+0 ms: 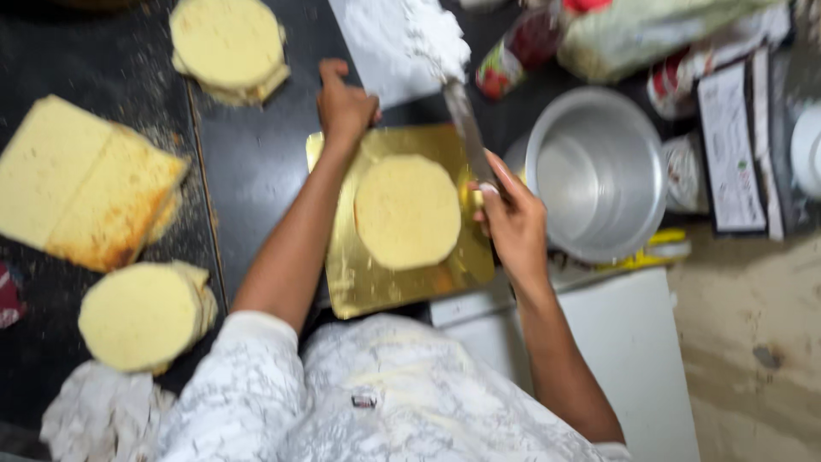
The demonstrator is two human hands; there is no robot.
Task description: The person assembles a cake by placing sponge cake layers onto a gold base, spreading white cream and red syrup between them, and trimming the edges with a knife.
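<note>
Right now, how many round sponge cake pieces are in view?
3, or more if stacks hide layers: one on the gold board between the hands, one stack at the top, one stack at lower left. The slab at left isn't round.

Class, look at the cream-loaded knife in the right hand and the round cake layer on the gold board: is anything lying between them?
Nothing visible does. The right hand holds the knife, its cream raised beyond the board. The cake layer lies bare beside that hand; the left hand grips the board's far corner, off the path.
</note>
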